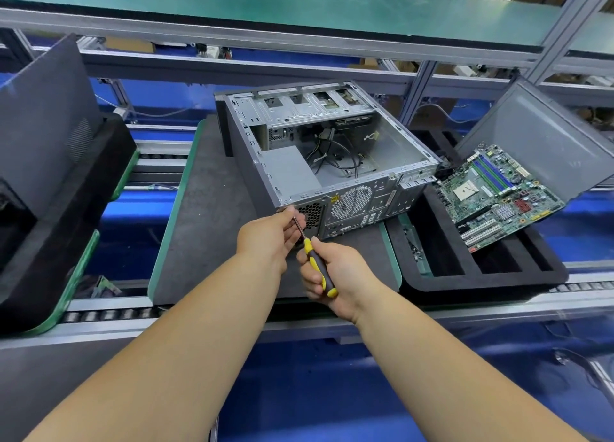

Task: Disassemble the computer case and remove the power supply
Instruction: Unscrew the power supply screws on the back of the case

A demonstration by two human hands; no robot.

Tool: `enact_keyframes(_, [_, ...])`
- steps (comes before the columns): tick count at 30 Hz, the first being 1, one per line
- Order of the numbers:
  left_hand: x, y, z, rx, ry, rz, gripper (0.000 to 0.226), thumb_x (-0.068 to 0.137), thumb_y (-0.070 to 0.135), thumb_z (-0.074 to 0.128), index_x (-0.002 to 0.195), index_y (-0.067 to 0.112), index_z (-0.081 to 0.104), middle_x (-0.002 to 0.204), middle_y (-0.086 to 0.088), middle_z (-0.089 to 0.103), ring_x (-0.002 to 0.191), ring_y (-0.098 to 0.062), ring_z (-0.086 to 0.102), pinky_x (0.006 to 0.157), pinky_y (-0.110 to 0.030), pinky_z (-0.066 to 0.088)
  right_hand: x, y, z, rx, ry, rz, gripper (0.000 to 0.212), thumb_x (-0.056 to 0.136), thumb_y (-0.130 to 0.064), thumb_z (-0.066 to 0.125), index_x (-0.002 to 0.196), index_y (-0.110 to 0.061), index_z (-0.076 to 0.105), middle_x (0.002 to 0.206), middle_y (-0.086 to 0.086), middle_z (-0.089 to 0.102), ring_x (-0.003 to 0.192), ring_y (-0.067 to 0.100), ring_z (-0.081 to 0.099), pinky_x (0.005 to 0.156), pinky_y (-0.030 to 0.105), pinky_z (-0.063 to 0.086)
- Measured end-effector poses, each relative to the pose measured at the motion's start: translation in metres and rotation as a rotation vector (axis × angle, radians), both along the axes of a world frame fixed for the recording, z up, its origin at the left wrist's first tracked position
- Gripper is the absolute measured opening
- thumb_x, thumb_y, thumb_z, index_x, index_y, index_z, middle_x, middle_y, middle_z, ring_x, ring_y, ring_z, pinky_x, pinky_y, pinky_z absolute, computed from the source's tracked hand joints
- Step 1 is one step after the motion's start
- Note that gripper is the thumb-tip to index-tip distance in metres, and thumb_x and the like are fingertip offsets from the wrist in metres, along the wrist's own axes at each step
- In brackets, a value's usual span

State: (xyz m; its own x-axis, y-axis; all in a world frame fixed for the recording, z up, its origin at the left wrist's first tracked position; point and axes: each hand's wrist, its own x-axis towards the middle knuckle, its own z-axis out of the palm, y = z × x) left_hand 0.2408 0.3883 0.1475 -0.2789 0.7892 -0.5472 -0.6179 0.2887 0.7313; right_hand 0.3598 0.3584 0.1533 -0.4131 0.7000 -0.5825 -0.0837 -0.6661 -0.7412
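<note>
The computer case [329, 156] is laid on its side on a grey pad [206, 209], open face up, directly ahead of both hands. Inside it, the power supply [287, 171] is seated in the near-left corner, just beyond the left hand; loose black cables [335, 157] are coiled in the middle of the floor, and empty drive bays [315, 104] are seen along the far wall.

The screwdriver [317, 264], yellow and black in the handle, is gripped by the right hand [335, 275], fingers curled round the handle. Its shaft is pinched near the tip by the left hand [275, 239], thumb and fingers closed on it. The tip is held against the case's rear panel at the near-left corner, beside the perforated vent [352, 202]. Whether the tip sits in a screw cannot be told; it is hidden by the fingers.

To the right of the right hand, a black foam tray [481, 275] with long slots is noted. A motherboard [498, 192] is tilted against a grey panel [545, 142] at the tray's far side. Small dark parts are seen in the tray's left slot, too small to identify.

Far to the left of the left hand, another grey panel [46, 119] is leaned in a second black tray [66, 215].

The pad's near edge lies under the wrists; bare pad is seen to the left of the case.
</note>
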Motion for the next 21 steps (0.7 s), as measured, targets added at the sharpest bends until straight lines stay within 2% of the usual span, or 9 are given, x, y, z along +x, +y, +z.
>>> enact_keyframes(4, [-0.002,-0.001,0.002,-0.007,0.012,-0.037,0.011,0.093,0.014,0.062,0.085,0.007,0.066,0.062,0.001,0.071,0.056,-0.005,0.068,0.053,-0.014,0.054,-0.009,0.003,0.006,0.101,-0.379,0.022,0.043,0.105,-0.04,0.033,0.076,-0.015,0.051,0.048,-0.003,0.042,0.045,0.013,0.036,0.047,0.025,0.034])
enact_keyframes(5, [-0.003,-0.001,0.002,-0.014,0.018,-0.044,0.011,0.093,0.015,0.062,0.086,0.008,0.066,0.062,0.002,0.072,0.056,-0.005,0.068,0.053,-0.014,0.054,-0.011,0.003,0.009,0.17,-0.52,0.055,0.042,0.105,-0.04,0.033,0.077,-0.015,0.052,0.055,-0.001,0.047,0.052,0.016,0.042,0.053,0.028,0.039])
enact_keyframes(7, [-0.003,-0.001,0.003,-0.02,0.023,-0.051,0.011,0.093,0.016,0.062,0.088,0.008,0.067,0.064,0.002,0.072,0.057,-0.005,0.068,0.054,-0.014,0.054,-0.012,0.002,0.01,0.471,-0.867,0.205,0.037,0.106,-0.039,0.03,0.087,-0.015,0.052,0.078,0.005,0.056,0.074,0.024,0.052,0.068,0.037,0.043])
enact_keyframes(10, [-0.003,-0.001,0.005,-0.03,0.021,-0.06,0.011,0.094,0.017,0.062,0.09,0.008,0.066,0.064,0.002,0.072,0.058,-0.005,0.068,0.058,-0.014,0.054,-0.013,-0.004,0.007,0.871,-1.342,0.386,0.03,0.107,-0.036,0.029,0.106,-0.014,0.051,0.093,0.004,0.062,0.091,0.027,0.063,0.057,0.029,0.032])
enact_keyframes(12, [-0.002,-0.001,0.006,-0.034,0.006,-0.06,0.012,0.094,0.017,0.061,0.088,0.008,0.065,0.06,0.003,0.07,0.054,-0.004,0.066,0.056,-0.013,0.053,-0.017,-0.005,0.006,0.933,-1.455,0.418,0.024,0.105,-0.033,0.035,0.111,-0.013,0.048,0.088,0.001,0.06,0.093,0.026,0.065,0.048,0.028,0.021])
enact_keyframes(14, [-0.001,-0.001,0.006,-0.02,-0.008,-0.052,0.013,0.095,0.016,0.06,0.086,0.007,0.064,0.057,0.004,0.069,0.051,-0.002,0.065,0.056,-0.012,0.052,-0.018,-0.003,0.005,0.943,-1.463,0.446,0.024,0.105,-0.031,0.037,0.113,-0.013,0.049,0.099,0.004,0.063,0.096,0.026,0.064,0.051,0.027,0.026])
enact_keyframes(16, [0.0,-0.002,0.005,-0.012,-0.019,-0.042,0.014,0.095,0.015,0.06,0.085,0.006,0.064,0.056,0.003,0.069,0.05,-0.002,0.065,0.055,-0.012,0.052,-0.015,0.001,0.007,0.923,-1.365,0.436,0.027,0.106,-0.032,0.035,0.109,-0.013,0.053,0.104,0.006,0.062,0.097,0.028,0.061,0.063,0.029,0.034])
enact_keyframes(18, [0.0,-0.001,0.004,-0.017,-0.029,-0.03,0.016,0.095,0.015,0.06,0.082,0.006,0.064,0.056,0.003,0.069,0.05,-0.002,0.065,0.053,-0.012,0.052,-0.008,0.004,0.01,0.732,-1.077,0.332,0.028,0.103,-0.037,0.04,0.094,-0.015,0.054,0.089,0.006,0.06,0.083,0.027,0.057,0.067,0.032,0.036])
enact_keyframes(21, [0.001,0.001,0.003,-0.027,-0.04,-0.003,0.017,0.095,0.014,0.061,0.079,0.007,0.064,0.055,0.002,0.068,0.049,-0.002,0.064,0.049,-0.012,0.051,0.002,0.007,0.013,0.227,-0.439,0.09,0.038,0.099,-0.042,0.048,0.079,-0.012,0.058,0.058,0.003,0.053,0.054,0.018,0.045,0.056,0.03,0.034])
